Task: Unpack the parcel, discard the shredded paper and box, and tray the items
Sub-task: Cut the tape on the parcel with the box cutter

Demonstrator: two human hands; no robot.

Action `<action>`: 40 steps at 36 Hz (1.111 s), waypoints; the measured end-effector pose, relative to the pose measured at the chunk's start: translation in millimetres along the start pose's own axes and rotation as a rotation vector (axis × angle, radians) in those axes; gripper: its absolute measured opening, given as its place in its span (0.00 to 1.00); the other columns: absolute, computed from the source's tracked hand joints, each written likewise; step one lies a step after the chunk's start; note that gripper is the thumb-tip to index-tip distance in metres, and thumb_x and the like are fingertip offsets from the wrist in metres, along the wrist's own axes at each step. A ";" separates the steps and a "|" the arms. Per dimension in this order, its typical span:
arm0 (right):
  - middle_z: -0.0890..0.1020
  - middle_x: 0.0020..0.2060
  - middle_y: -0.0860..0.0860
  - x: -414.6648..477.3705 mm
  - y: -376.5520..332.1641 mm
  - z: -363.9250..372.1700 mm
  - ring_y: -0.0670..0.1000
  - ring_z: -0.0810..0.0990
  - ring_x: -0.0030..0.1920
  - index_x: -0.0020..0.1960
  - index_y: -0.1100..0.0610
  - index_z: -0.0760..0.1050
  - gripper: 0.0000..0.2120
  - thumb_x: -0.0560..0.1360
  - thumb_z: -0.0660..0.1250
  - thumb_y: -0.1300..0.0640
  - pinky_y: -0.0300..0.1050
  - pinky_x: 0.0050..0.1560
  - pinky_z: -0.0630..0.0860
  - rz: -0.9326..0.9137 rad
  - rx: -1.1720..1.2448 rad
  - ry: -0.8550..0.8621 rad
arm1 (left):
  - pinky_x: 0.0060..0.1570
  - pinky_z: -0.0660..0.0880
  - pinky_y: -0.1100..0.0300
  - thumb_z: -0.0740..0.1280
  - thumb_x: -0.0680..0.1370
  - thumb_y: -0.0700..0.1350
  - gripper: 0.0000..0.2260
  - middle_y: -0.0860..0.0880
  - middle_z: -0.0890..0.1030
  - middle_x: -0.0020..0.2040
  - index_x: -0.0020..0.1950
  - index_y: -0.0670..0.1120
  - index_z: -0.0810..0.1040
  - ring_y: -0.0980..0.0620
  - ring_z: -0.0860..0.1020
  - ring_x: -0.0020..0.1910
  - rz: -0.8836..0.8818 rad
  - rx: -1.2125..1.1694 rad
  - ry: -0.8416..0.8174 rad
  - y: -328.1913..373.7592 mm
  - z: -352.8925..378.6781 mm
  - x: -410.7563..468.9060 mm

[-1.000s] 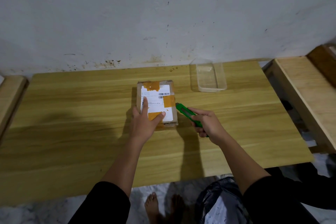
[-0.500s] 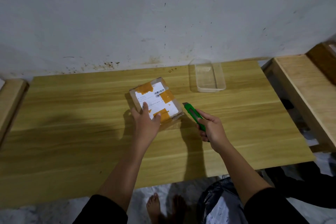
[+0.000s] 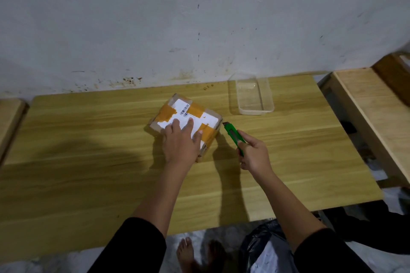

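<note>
The left hand [image 3: 180, 139] lies flat, unclenched, steadying the taped parcel [image 3: 185, 121]; the right hand [image 3: 255, 154] grips a green box cutter [image 3: 234, 135] at its edge.

A pale, scuffed wall [image 3: 199, 17] rose behind a light wooden table [image 3: 77, 162], with brown stains along its base. Wooden furniture flanked the table: a bench-like piece [image 3: 377, 113] at right, another edge [image 3: 11, 117] at left. A soft shadow fell across the tabletop's left half. The floor [image 3: 55, 261] below looked whitish.
</note>
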State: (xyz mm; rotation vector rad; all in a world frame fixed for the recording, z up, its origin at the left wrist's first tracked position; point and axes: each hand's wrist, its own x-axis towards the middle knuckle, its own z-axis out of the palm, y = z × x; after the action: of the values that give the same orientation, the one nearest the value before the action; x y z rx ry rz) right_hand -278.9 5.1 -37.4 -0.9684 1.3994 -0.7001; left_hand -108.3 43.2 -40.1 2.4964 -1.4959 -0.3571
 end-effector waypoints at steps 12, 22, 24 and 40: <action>0.72 0.28 0.52 -1.9 -2.6 5.6 0.48 0.66 0.26 0.67 0.51 0.71 0.21 0.78 0.57 0.66 0.35 0.19 0.62 -0.036 -0.017 0.032 | 0.74 0.41 0.52 0.46 0.80 0.60 0.27 0.47 0.41 0.77 0.77 0.54 0.43 0.47 0.38 0.76 0.168 0.050 -0.100 -26.4 12.5 -1.4; 0.74 0.31 0.49 -4.1 -7.4 14.8 0.47 0.67 0.27 0.67 0.49 0.71 0.20 0.78 0.58 0.64 0.35 0.20 0.62 -0.064 -0.029 0.002 | 0.70 0.53 0.48 0.49 0.79 0.63 0.28 0.44 0.52 0.77 0.76 0.54 0.51 0.43 0.50 0.75 0.030 0.079 -0.074 -12.9 2.3 2.1; 0.73 0.31 0.50 -3.2 -8.8 16.3 0.47 0.66 0.27 0.67 0.49 0.70 0.20 0.78 0.58 0.64 0.35 0.21 0.62 -0.075 -0.038 0.001 | 0.69 0.54 0.48 0.49 0.78 0.64 0.29 0.44 0.53 0.76 0.76 0.54 0.51 0.43 0.51 0.74 0.061 0.106 -0.064 -17.4 2.5 2.1; 0.72 0.28 0.51 2.9 -13.2 24.8 0.48 0.66 0.25 0.67 0.50 0.70 0.20 0.79 0.57 0.64 0.35 0.19 0.62 -0.048 -0.093 -0.025 | 0.73 0.37 0.50 0.44 0.79 0.63 0.29 0.48 0.36 0.77 0.76 0.53 0.38 0.48 0.35 0.75 0.104 0.088 -0.104 -22.5 21.7 3.9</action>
State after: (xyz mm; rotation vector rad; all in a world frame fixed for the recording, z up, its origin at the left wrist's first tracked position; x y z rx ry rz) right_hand -252.3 -0.1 -29.3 -1.0833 1.4014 -0.6607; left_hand -94.5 49.0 -67.8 2.4883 -1.7093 -0.4178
